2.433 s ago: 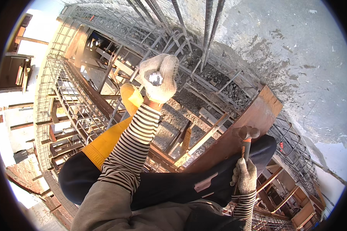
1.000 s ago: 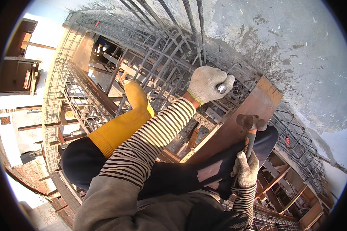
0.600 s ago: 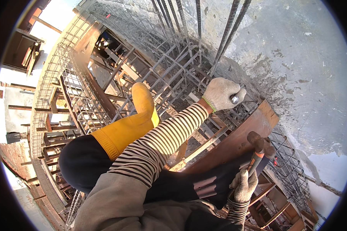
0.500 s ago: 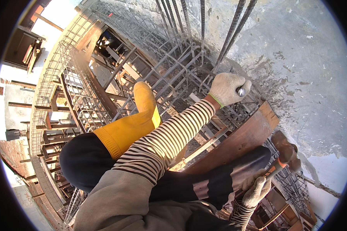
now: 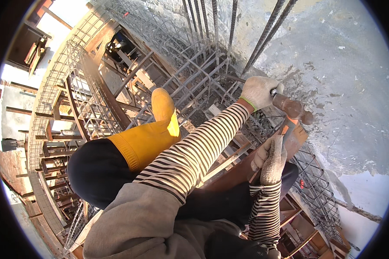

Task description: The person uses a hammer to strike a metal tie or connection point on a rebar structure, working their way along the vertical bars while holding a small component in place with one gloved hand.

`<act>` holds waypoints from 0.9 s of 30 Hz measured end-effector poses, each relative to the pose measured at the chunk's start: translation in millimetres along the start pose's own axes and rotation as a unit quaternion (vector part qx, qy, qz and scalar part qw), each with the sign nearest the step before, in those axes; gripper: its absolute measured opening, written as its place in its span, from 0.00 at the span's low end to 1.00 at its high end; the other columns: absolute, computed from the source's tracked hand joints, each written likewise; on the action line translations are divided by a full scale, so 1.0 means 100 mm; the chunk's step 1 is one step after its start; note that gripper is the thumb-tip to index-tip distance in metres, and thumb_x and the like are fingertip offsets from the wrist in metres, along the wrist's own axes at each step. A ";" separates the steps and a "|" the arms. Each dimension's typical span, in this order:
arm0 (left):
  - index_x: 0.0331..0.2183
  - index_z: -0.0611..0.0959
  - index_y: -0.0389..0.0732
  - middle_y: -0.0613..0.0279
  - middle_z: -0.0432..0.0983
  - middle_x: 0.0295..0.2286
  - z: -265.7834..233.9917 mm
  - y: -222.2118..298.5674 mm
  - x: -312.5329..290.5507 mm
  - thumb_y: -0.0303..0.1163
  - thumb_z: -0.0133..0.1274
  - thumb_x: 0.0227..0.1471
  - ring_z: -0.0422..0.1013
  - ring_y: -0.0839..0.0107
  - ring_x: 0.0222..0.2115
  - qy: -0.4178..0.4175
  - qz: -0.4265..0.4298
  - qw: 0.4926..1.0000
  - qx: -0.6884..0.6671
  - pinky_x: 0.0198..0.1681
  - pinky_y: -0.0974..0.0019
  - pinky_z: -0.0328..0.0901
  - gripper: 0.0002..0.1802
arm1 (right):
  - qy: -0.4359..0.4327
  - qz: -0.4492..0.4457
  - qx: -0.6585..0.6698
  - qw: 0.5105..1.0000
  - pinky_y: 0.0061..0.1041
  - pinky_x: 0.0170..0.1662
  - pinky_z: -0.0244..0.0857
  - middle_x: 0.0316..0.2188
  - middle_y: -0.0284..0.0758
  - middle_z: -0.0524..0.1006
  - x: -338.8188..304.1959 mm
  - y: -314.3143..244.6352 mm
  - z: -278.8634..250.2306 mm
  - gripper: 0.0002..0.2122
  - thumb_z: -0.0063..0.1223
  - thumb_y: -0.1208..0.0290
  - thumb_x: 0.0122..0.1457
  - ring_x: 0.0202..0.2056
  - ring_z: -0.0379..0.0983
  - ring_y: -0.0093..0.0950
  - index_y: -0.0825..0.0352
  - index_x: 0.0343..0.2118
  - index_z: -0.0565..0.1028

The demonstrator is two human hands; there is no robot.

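My left hand [image 5: 259, 92], in a pale knit glove, is closed around a metal chisel [image 5: 232, 77]. Its shaft sticks out of the fist toward the rebar, and its round end shows by my thumb. In my right hand [image 5: 270, 159], also gloved, is a hammer [image 5: 287, 105] with an orange and dark handle. The hammer's brown head is right at the chisel's end; whether they touch I cannot tell. Below the left fist lies grey rubble [image 5: 250, 118] among crossing steel bars [image 5: 199, 77]. The chisel's tip is hard to make out.
Upright rebars [image 5: 268, 36] rise beside a rough grey wall [image 5: 341, 77]. A wooden board [image 5: 242, 170] runs under my right arm. My yellow boot [image 5: 147, 140] is set over the rebar cage. Openings with timber props [image 5: 60, 138] drop away at left.
My right hand has swung the hammer up and leftward, from low by my knee to the chisel's end. My left hand stays closed on the chisel, slightly shifted right in view.
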State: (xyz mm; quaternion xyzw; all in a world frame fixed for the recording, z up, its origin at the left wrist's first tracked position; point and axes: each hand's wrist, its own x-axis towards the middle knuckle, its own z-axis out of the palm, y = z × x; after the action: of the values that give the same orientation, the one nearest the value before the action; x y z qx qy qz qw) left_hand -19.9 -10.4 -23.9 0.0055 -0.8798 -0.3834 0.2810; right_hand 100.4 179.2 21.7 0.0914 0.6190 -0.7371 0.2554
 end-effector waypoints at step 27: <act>0.25 0.85 0.45 0.50 0.79 0.23 -0.01 -0.09 0.14 0.50 0.46 0.59 0.78 0.48 0.28 -0.107 -0.052 0.990 0.072 0.35 0.46 0.71 0.23 | -0.091 -0.507 0.064 0.855 0.24 0.21 0.61 0.21 0.28 0.66 -0.61 -2.00 -0.56 0.19 0.48 0.48 0.70 0.16 0.62 0.23 0.62 0.38 0.68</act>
State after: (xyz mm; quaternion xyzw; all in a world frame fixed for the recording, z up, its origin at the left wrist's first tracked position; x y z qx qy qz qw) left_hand -32.9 -21.2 -22.5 0.0308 -0.9285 -0.3318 0.1640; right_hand 44.6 269.5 210.9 -0.2864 0.5046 -0.8076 -0.1050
